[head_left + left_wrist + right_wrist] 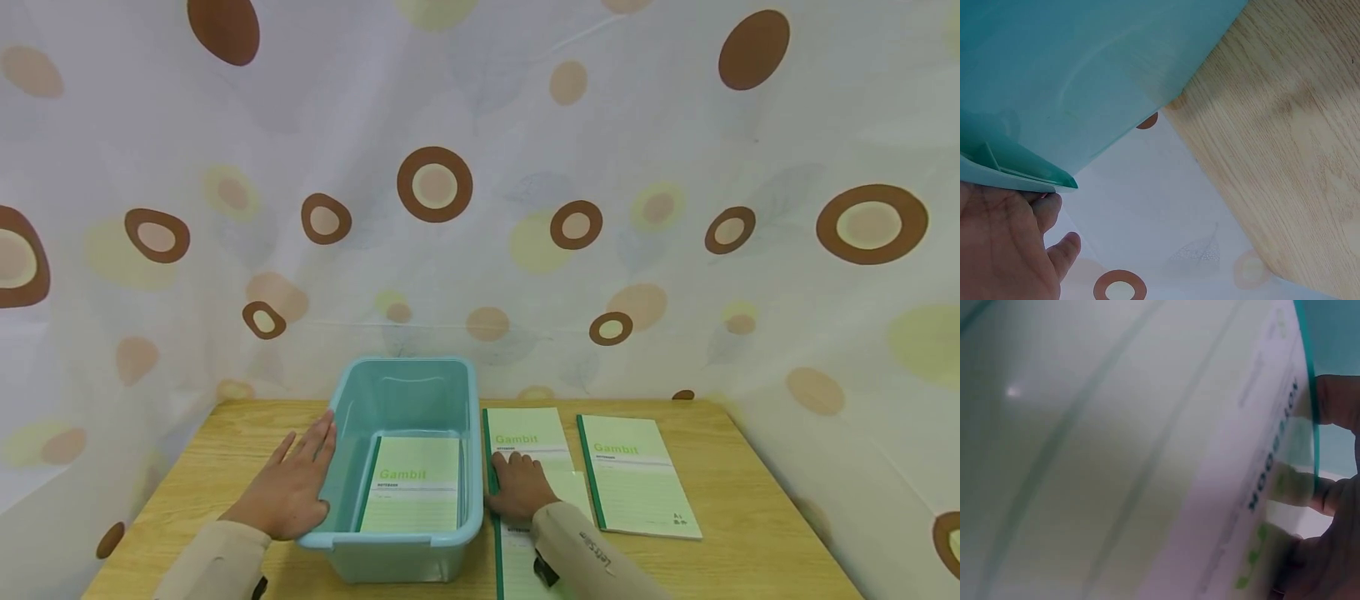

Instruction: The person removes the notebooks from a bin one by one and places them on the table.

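Observation:
A light-blue plastic basin [405,540] stands left of the middle of the table, with a pale green Gambit notebook [411,487] lying in it. My left hand [281,496] rests against the basin's left rim, fingers extended; the left wrist view shows its palm [1004,244] below the rim. Right of the basin, my right hand [521,487] grips a notebook [517,571] near its upper left corner, thumb at the green spine. In the right wrist view, this notebook's cover [1147,450] fills much of the picture, with bent fingers [1329,497] at its spine.
Another notebook [525,421] lies at the back, partly overlapped by the gripped one. A further notebook [637,475] lies to the right on the wooden table [757,517]. A patterned sheet [480,275] hangs behind and along both sides.

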`<state>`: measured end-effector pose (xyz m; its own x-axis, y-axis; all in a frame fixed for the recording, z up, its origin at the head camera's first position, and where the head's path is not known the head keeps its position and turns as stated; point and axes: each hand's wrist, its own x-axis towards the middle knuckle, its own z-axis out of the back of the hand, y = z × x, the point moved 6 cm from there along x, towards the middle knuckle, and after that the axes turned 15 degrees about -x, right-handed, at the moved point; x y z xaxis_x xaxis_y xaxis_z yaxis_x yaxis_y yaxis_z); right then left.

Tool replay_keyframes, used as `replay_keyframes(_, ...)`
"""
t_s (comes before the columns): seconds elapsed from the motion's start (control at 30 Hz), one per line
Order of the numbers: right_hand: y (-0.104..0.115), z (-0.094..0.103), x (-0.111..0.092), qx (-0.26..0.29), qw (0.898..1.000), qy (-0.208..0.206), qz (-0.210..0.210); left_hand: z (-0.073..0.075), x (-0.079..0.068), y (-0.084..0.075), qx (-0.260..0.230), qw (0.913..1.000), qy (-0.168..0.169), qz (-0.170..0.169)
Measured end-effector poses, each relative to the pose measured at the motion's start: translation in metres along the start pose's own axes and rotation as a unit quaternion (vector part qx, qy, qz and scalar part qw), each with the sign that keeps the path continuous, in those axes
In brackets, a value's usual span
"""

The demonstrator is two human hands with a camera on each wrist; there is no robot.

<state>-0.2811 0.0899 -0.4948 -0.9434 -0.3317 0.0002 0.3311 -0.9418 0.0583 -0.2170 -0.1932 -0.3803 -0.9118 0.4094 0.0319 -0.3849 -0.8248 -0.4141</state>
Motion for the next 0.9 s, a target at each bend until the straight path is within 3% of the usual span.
replay_keyframes(0.3,-0.004,0.005,-0.001,0.025,0.999,-0.017,0.01,0.0,-0.001,0.0,0.002,1.0,0.006,0.005)
replay_keyframes(0.47,-0.012,0.016,0.003,0.049,0.998,-0.047,0.003,0.001,-0.002,-0.001,0.0,1.0,0.006,0.005)
replay_keyframes(0.6,-0.014,0.045,0.006,0.087,0.994,-0.067,-0.006,0.002,-0.001,-0.001,-0.003,1.0,0.008,0.003)
replay_keyframes(0.9,0.007,0.148,0.017,0.159,0.978,-0.136,-0.011,0.001,0.0,0.0,-0.004,0.9999,0.012,0.003)
